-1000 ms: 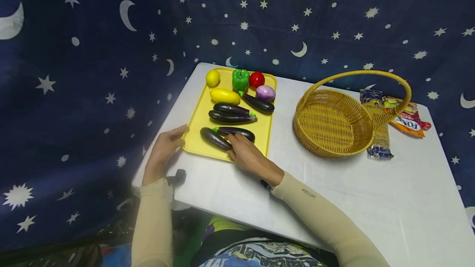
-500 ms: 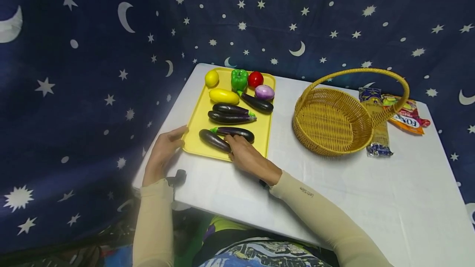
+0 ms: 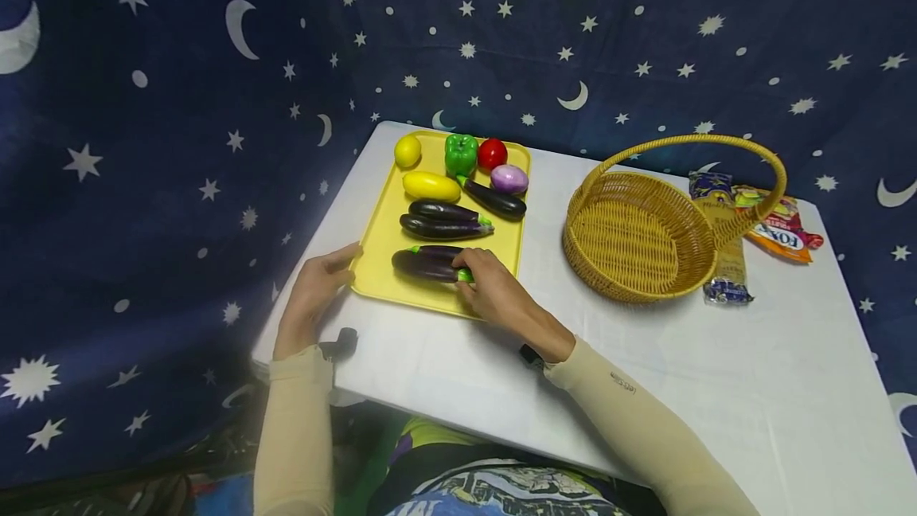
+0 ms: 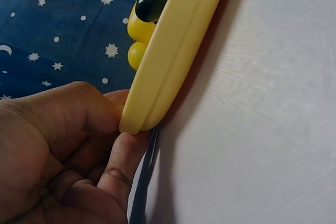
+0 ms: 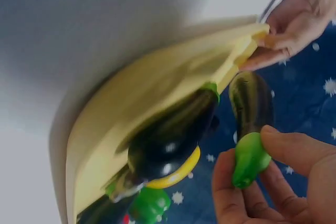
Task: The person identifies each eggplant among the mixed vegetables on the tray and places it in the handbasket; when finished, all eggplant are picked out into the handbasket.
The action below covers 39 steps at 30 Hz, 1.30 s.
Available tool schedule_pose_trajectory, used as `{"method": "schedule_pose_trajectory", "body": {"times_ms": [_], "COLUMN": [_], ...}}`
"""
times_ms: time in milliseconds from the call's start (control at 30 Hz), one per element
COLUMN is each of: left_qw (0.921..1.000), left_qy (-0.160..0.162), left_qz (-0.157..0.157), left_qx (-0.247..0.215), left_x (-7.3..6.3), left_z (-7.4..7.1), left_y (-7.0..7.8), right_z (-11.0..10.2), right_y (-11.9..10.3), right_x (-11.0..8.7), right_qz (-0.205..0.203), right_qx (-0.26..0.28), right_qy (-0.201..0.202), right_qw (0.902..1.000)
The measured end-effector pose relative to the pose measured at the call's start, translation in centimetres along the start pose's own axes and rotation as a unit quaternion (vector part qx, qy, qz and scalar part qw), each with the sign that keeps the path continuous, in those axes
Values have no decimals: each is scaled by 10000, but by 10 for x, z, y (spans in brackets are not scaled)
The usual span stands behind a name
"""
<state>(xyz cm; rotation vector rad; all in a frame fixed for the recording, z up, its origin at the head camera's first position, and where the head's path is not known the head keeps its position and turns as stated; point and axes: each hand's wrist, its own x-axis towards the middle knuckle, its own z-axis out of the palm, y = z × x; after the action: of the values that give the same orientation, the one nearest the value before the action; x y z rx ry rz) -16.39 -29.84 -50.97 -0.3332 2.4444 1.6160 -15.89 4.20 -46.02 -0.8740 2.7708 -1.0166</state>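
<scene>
On a yellow tray (image 3: pixel 376 269) my right hand (image 3: pixel 501 293) pinches a dark eggplant (image 3: pixel 424 266) by its green stem end, thumb on one side and fingers on the other. The right wrist view shows this eggplant (image 5: pixel 254 103) apart from the tray floor. Just behind it lies a second eggplant (image 3: pixel 438 249), partly covered by the held one in the head view. My left hand (image 3: pixel 311 293) grips the tray's near left corner, thumb and a finger at the rim (image 4: pixel 157 77). Two eggplants (image 3: pixel 446 226) rest side by side farther up the tray.
At the tray's far end are a lemon (image 3: pixel 407 151), a longer yellow fruit (image 3: pixel 431 186), a green pepper (image 3: pixel 461 154), a red round one (image 3: pixel 492 154), a purple oval (image 3: pixel 509 178) and another eggplant (image 3: pixel 494 199). A wicker basket (image 3: pixel 630 245) stands right, before two food packets (image 3: pixel 781 233).
My right hand has moved slightly right and turned the near eggplant from slanting to nearly level across the tray, its green end now showing. The left hand stays at the tray corner.
</scene>
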Motion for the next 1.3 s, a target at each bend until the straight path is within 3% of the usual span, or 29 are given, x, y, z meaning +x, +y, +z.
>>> {"method": "schedule_pose_trajectory", "body": {"times_ms": [267, 433, 967, 1100, 1300], "left_qw": [9999, 9999, 9997, 9998, 10000], "left_qy": [2, 10, 97, 85, 50], "left_qz": [34, -6, -180, -178, -62], "left_qx": [144, 136, 105, -47, -47], "left_x": [2, 4, 1, 0, 2], "left_z": [-1, 2, 2, 1, 2], "left_y": [-4, -1, 0, -2, -1], "right_z": [-36, -64, -165, -196, -235], "right_y": [6, 20, 72, 79, 97], "right_x": [-21, -44, -133, -140, -129], "right_qz": [-186, -120, 597, 765, 832], "right_qx": [114, -23, -787, -1060, -1556], "right_qy": [638, 985, 2211, 2362, 2135], "right_qw": [9977, 9951, 9702, 9629, 9609]}}
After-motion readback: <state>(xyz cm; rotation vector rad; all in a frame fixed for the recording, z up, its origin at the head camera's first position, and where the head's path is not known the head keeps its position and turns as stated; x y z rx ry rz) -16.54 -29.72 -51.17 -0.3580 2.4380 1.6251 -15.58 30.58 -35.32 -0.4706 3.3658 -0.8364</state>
